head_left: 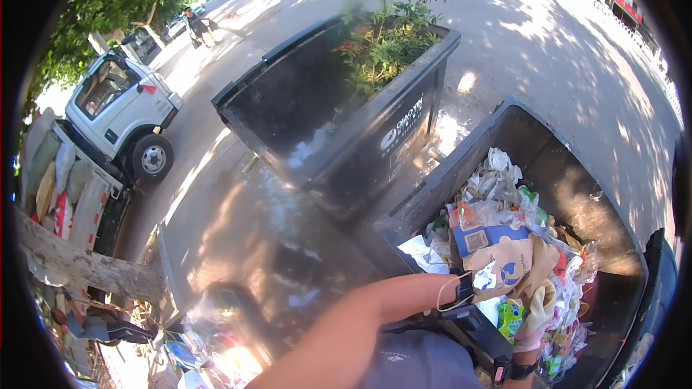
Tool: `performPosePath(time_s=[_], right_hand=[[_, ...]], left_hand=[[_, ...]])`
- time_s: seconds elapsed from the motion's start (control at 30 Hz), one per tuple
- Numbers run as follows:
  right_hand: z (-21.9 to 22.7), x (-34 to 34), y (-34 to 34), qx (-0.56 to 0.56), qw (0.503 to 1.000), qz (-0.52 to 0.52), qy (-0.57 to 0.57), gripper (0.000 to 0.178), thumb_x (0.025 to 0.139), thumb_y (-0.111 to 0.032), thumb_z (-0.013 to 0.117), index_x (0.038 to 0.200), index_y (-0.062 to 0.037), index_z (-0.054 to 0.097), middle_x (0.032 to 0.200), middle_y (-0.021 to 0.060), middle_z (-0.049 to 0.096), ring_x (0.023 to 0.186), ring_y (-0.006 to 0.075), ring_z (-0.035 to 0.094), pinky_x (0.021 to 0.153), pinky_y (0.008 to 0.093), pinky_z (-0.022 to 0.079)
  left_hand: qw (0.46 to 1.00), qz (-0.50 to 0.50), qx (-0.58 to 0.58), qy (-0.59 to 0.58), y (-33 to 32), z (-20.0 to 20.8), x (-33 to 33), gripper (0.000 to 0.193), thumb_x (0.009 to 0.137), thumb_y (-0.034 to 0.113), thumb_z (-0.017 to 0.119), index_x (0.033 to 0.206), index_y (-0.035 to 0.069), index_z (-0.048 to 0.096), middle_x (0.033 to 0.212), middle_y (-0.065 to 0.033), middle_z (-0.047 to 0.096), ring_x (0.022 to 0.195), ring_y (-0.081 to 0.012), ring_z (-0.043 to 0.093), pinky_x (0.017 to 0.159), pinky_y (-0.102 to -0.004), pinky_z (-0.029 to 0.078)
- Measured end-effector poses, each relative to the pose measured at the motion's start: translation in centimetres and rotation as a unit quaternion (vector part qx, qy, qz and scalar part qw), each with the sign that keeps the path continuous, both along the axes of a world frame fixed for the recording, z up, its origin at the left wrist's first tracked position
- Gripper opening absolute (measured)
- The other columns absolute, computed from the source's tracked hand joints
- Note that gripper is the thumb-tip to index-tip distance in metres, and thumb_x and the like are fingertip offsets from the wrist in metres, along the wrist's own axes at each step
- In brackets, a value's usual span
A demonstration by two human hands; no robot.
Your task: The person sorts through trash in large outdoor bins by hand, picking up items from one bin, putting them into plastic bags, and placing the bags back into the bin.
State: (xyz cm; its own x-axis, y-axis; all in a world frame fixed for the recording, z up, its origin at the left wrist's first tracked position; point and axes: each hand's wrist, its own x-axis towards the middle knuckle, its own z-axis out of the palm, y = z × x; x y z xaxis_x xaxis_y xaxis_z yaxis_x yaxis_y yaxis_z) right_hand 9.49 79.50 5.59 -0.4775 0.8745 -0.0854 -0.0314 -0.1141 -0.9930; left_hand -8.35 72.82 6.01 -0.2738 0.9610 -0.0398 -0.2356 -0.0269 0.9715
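Inside the dark bin (613, 216) on the right lies a heap of mixed rubbish. A brown and blue paper bag (497, 252) rests on top of it, its right end crumpled. My left forearm (411, 299) reaches across to the bag. Past the black wristband (465, 288), the bag hides my left hand and its fingers. My right hand (535, 320), in a pale glove, is closed at the crumpled lower end of the bag. Next to it lies a green printed wrapper (510, 317). White crumpled plastic (497, 169) lies at the heap's far end.
A second dark bin (324, 173) stands at centre, with leafy branches (389, 43) in its far end. At left is a white truck (122, 112) loaded with sacks. A tree trunk (94, 259) crosses the left side. People (198, 27) are farther off. Bagged rubbish (223, 338) lies lower left.
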Motion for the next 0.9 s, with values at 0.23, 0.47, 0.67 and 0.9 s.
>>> performPosePath(time_s=[0.23, 0.47, 0.67, 0.9], right_hand=[[-1.9, 1.8, 2.7, 0.252, 0.958, 0.072, -0.12, 0.032, 0.107, -0.018, 0.062, 0.13, 0.0039, 0.061, 0.114, 0.0099, 0.066, 0.101, 0.019, 0.064, 0.082, 0.0326, 0.055], [-4.7, 5.4, 8.0, -0.043, 0.995, -0.075, 0.049, 0.012, 0.102, -0.013, 0.066, 0.112, -0.0059, 0.066, 0.103, 0.0018, 0.07, 0.086, 0.0108, 0.067, 0.073, 0.0256, 0.056], [-10.4, 20.5, 19.5, 0.0, 0.986, -0.138, 0.098, 0.016, 0.105, -0.016, 0.06, 0.12, -0.0116, 0.066, 0.114, 0.0045, 0.072, 0.1, 0.0214, 0.068, 0.087, 0.0374, 0.057], [-9.1, 25.7, 19.1, -0.014, 0.975, -0.045, 0.217, 0.043, 0.108, -0.036, 0.056, 0.143, -0.0113, 0.058, 0.144, 0.0087, 0.064, 0.129, 0.0281, 0.062, 0.112, 0.0473, 0.05]], left_hand=[[1.0, 0.002, 0.004, 0.0, -0.1, 0.0, 0.4, 0.028, 0.095, 0.013, 0.073, 0.12, 0.002, 0.07, 0.114, -0.0144, 0.075, 0.104, -0.0235, 0.07, 0.092, -0.0376, 0.056], [1.0, 0.005, 0.009, 0.02, -0.4, 0.1, 0.1, 0.027, 0.094, 0.012, 0.073, 0.119, 0.002, 0.071, 0.113, -0.014, 0.076, 0.103, -0.0223, 0.07, 0.092, -0.0373, 0.056], [0.989, 0.064, 0.011, 0.131, -0.4, 2.5, -4.0, 0.021, 0.087, -0.006, 0.075, 0.107, 0.0, 0.07, 0.108, -0.0108, 0.076, 0.101, -0.0165, 0.07, 0.087, -0.032, 0.056], [0.973, 0.201, -0.025, 0.109, -1.6, -0.2, -7.8, 0.019, 0.09, -0.008, 0.074, 0.107, 0.001, 0.072, 0.097, -0.0018, 0.074, 0.09, -0.0065, 0.065, 0.079, -0.0254, 0.054]])
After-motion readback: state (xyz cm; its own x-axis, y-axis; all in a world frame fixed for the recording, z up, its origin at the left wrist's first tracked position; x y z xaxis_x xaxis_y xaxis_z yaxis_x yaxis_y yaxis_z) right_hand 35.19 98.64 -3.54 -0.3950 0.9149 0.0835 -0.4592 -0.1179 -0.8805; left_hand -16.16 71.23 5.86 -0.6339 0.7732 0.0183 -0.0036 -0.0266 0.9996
